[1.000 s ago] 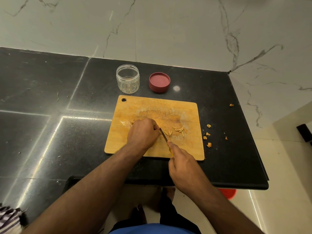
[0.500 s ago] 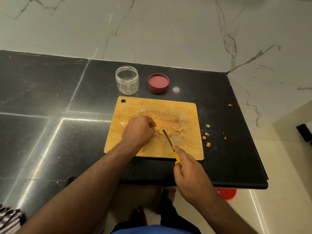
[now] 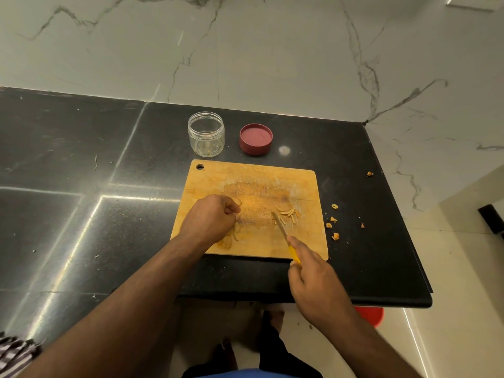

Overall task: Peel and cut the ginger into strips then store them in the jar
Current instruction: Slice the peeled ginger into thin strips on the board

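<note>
left forearm enters from 7 o'clock and runs diagonally up onto the wooden cutting board (image 3: pixel 297 184). left hand (image 3: pixel 210 219) rests knuckles-up on the board's left half, fingers curled inward; a pale piece of ginger (image 3: pixel 239 202) shows at the fingertips, but whether it is pinched cannot be told. a few ginger slices (image 3: pixel 236 233) lie at the hand's 5 o'clock edge, on the board.

clear jar (image 3: pixel 206 134), uncapped and upright, stands on the black counter (image 3: pixel 81 159) at 12 o'clock of the left hand, just beyond the board's far edge. red lid (image 3: pixel 256 139) lies at the jar's 3 o'clock, apart from it.

cut ginger strips (image 3: pixel 288 214) lie in a loose cluster on the board's right half. knife (image 3: pixel 283 232) blade points to 11 o'clock, tip beside the strips.

right hand (image 3: pixel 316 285) enters from 5 o'clock, fingers wrapped round the yellow handle, index finger extended along it.

peel scraps (image 3: pixel 333 227) lie on the counter at the board's 3 o'clock.
</note>
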A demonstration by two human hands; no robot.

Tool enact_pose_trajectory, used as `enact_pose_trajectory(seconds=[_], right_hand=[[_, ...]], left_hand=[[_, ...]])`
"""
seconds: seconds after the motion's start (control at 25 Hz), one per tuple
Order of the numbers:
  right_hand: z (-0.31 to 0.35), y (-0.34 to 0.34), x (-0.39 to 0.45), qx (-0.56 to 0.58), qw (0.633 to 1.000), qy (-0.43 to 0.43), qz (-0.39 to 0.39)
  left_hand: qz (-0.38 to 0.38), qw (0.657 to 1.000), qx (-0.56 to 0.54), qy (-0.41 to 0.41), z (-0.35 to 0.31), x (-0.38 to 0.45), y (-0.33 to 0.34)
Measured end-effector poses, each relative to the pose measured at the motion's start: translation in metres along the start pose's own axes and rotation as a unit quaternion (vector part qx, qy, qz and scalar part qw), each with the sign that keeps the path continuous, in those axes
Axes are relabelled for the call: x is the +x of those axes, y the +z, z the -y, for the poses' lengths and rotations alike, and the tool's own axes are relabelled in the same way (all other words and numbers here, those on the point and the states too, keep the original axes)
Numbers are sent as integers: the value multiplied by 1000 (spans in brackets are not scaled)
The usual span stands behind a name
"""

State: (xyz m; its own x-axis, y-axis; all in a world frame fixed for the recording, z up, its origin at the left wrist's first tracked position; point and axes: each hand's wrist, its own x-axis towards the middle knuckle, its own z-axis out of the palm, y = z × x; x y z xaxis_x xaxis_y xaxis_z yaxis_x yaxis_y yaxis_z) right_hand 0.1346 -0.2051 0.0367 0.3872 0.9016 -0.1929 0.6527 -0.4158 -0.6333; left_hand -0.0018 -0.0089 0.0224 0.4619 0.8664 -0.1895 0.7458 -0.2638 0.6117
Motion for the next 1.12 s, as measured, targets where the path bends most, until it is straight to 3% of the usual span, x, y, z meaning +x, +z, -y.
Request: enact_pose_trajectory(seconds=[0.12,0.32,0.6,0.76,1.12], right_hand=[[-1,4,-4,-1,1000,-1,29],[-24,-10,-3,18,999,35,-24],[-20,0,6,13,1000,16,0],[-22,-10,7,32,999,23,-29],[-6,7,4,45,999,-4,29]], left_hand=[[22,1000,16,-3,-3,-1,0],[31,999,24,-22,1,1,0],[35,999,14,-5,2,-1,-7],[78,997,10,3,8,-5,-16],[180,981,62,38,12,-15,-23]])
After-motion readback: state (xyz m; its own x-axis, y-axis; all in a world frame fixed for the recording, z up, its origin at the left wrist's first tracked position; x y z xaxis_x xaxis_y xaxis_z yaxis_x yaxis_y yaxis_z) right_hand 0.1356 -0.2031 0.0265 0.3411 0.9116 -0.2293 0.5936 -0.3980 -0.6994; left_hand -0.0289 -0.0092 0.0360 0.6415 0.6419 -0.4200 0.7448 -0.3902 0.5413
